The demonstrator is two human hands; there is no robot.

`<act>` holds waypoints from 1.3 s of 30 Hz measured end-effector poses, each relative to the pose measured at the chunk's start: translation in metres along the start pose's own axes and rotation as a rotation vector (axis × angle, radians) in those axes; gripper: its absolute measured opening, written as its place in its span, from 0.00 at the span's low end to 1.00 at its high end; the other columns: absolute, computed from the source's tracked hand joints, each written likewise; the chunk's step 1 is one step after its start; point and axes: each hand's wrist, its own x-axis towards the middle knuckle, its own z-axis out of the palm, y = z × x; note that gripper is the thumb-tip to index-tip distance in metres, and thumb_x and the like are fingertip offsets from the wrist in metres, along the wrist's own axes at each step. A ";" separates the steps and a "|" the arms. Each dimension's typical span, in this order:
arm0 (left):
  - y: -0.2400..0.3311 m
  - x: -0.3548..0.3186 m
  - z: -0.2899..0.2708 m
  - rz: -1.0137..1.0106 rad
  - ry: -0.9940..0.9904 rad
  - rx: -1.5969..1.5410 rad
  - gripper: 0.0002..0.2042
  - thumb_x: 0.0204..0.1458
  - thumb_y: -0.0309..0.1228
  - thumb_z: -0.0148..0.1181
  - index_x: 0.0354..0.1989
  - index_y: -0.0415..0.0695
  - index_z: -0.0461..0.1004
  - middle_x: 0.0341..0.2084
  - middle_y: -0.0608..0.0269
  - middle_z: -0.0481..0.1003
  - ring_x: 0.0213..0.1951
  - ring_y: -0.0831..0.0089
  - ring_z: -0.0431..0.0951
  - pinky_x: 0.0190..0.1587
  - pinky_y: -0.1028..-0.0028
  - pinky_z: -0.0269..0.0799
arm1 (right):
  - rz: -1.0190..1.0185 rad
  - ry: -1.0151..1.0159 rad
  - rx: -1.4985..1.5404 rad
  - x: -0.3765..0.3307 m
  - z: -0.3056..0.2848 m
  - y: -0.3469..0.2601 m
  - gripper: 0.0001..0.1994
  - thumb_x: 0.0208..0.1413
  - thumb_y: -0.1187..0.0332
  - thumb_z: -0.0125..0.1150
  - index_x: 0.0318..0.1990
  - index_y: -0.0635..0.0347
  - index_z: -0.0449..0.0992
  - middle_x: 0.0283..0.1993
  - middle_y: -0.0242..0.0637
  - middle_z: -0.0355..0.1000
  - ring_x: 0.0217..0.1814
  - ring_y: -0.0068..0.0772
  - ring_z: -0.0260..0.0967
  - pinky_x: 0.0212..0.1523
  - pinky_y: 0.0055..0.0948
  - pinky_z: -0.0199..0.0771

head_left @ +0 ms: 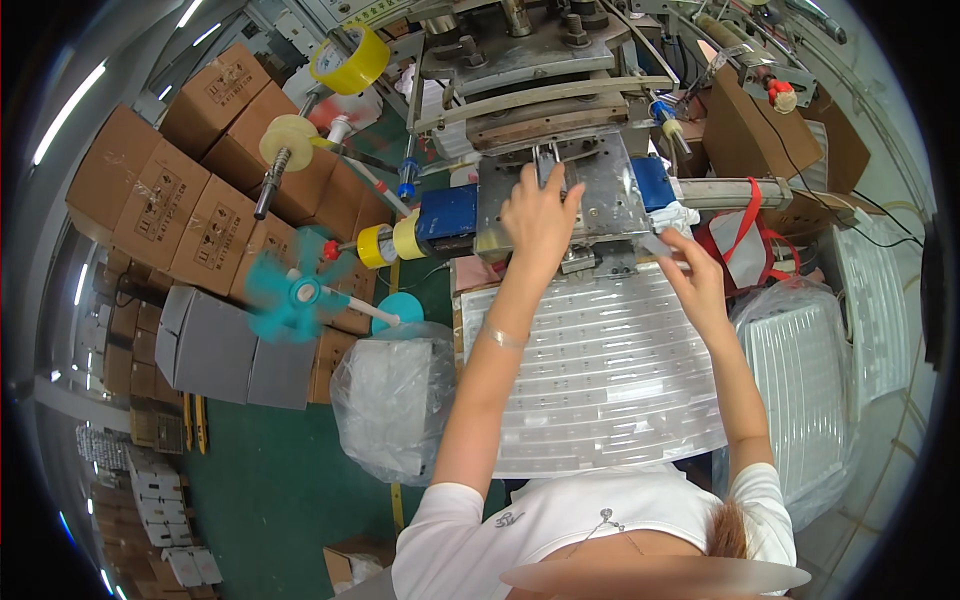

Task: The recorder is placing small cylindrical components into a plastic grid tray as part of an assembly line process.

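Observation:
My left hand (543, 218) reaches over the steel plate (618, 200) of a press, thumb and fingers apart. Its fingertips are at a small metal fixture (546, 165) in the plate's middle; whether they touch a part there is too small to tell. My right hand (697, 282) is near the plate's front right corner, thumb and fingertips closed on a small, pale, flat piece (654, 243). Below both hands lies a wide tray (600, 385) with rows of clear strips holding small parts.
Above the plate hangs the press's heavy upper block (520, 65). Blue blocks (447, 212) flank the plate. A turquoise fan (303, 290) spins at left, before stacked cartons (215, 235). Plastic-wrapped trays (395, 405) stand left, others (800, 380) right. A red-trimmed bag (745, 245) sits right.

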 end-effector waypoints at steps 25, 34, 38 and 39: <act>0.072 -0.205 -0.038 0.303 -0.675 -0.571 0.13 0.44 0.30 0.64 0.38 0.47 0.70 0.23 0.63 0.72 0.27 0.65 0.75 0.29 0.67 0.68 | -0.085 -0.099 -0.304 0.014 0.002 0.000 0.09 0.54 0.63 0.55 0.40 0.53 0.75 0.34 0.37 0.73 0.34 0.41 0.73 0.33 0.37 0.71; 0.065 -0.227 -0.029 0.227 -0.712 -0.488 0.14 0.39 0.22 0.58 0.38 0.42 0.69 0.26 0.58 0.67 0.29 0.62 0.72 0.31 0.64 0.66 | -0.271 -0.861 -0.668 -0.130 -0.037 0.050 0.08 0.47 0.69 0.56 0.37 0.49 0.76 0.34 0.37 0.68 0.37 0.37 0.71 0.33 0.32 0.74; 0.082 -0.228 -0.017 0.178 -0.735 -0.599 0.15 0.38 0.21 0.57 0.38 0.39 0.67 0.27 0.56 0.67 0.30 0.58 0.72 0.31 0.63 0.65 | -0.104 -0.761 -0.505 -0.114 -0.043 0.044 0.07 0.44 0.72 0.57 0.33 0.54 0.73 0.36 0.39 0.67 0.39 0.41 0.70 0.37 0.35 0.73; 0.089 -0.231 -0.009 0.180 -0.722 -0.632 0.15 0.38 0.21 0.58 0.38 0.39 0.67 0.27 0.56 0.68 0.31 0.58 0.71 0.33 0.63 0.64 | -0.014 -0.678 -0.343 -0.100 -0.046 0.036 0.07 0.43 0.73 0.57 0.33 0.56 0.72 0.37 0.40 0.67 0.39 0.42 0.70 0.37 0.36 0.72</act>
